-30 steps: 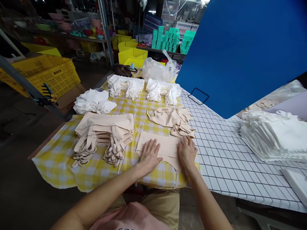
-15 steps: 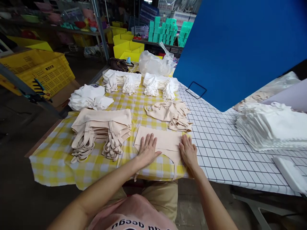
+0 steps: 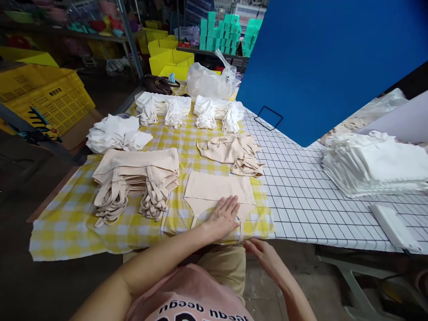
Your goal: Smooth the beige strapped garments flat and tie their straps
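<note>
A beige strappy top (image 3: 219, 187) lies flat at the table's front, body away from me and straps toward me. My left hand (image 3: 225, 216) rests flat on its lower part, fingers stretched out. Low at the front edge is my right hand (image 3: 262, 254), its fingers drawn together beside the end of the right strap; whether they pinch it I cannot make out. To the left sits a neat stack of beige tops (image 3: 137, 169) with straps hanging forward. Behind the flat top are crumpled beige tops (image 3: 230, 149).
Two stacks of white tops (image 3: 163, 104) stand at the back near a plastic bag (image 3: 210, 82). A loose white pile (image 3: 113, 131) lies left. On the right are a white garment stack (image 3: 377, 162), a white slim device (image 3: 394, 227) and a large blue board (image 3: 321, 67).
My left hand has slid right and toward me across the top. My right hand has left the top's right side and dropped to the front edge. The view has shifted slightly.
</note>
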The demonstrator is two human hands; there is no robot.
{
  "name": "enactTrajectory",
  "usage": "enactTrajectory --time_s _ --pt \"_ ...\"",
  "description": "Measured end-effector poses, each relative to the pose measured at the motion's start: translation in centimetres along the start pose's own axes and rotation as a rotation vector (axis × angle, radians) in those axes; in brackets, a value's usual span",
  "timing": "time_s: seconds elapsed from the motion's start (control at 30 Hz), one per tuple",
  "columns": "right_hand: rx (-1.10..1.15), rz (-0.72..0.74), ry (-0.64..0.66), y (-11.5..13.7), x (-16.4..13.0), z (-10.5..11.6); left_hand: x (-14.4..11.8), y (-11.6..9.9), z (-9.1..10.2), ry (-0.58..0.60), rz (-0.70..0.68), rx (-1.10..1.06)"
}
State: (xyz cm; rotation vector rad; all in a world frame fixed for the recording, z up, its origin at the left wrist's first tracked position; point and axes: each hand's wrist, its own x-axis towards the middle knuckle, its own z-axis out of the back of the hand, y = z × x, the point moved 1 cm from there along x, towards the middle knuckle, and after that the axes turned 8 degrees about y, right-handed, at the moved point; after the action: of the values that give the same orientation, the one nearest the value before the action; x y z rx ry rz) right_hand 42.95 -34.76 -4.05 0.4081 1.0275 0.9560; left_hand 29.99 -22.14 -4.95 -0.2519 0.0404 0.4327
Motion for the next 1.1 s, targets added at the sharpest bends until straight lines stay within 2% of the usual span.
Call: enactTrajectory --time_s 0.1,0.13,0.2,0.27,0.37,0.47,0.63,0.77,0.87,0.97,1.1 --pt "0.253 -0.008 -0.124 -0.9 -0.2 -2.6 0.1 -1.9 -0.7 0.008 -0.028 0.0" --pt "0.363 0.013 -0.115 -0.9 0.0 -3.3 0.1 -2.4 -1.0 0.015 -0.019 -0.001" --pt "0.573 0.055 -0.009 -0.5 -0.1 -4.3 0.1 -2.9 -1.4 0.021 -0.003 -0.002" --pt "0.685 0.084 0.082 0.0 -0.8 -4.3 0.0 -2.9 -1.6 0.009 -0.004 -0.008" --pt "0.603 0.074 0.098 0.5 -2.9 -2.6 0.0 -2.6 -1.7 -0.012 -0.009 -0.027" --pt "0.424 0.007 0.056 1.0 -5.2 0.4 0.0 -2.6 -1.5 0.0 0.004 -0.046" --pt "0.372 0.033 -0.243 2.0 -7.8 4.6 0.1 -2.9 -1.4 0.022 0.012 -0.042" --pt "0.539 0.136 -0.291 2.9 -8.2 5.7 0.0 -2.8 -1.4 0.025 0.005 -0.02" --pt "0.625 0.197 -0.237 3.3 -7.9 6.1 -0.1 -2.6 -1.4 0.021 -0.011 -0.016" --pt "0.599 0.223 -0.183 3.6 -7.1 6.4 -0.2 -2.4 -1.5 0.013 -0.014 -0.008" --pt "0.5 0.179 -0.325 4.0 -5.7 6.8 -0.3 -2.4 -1.6 0.014 -0.025 -0.013"
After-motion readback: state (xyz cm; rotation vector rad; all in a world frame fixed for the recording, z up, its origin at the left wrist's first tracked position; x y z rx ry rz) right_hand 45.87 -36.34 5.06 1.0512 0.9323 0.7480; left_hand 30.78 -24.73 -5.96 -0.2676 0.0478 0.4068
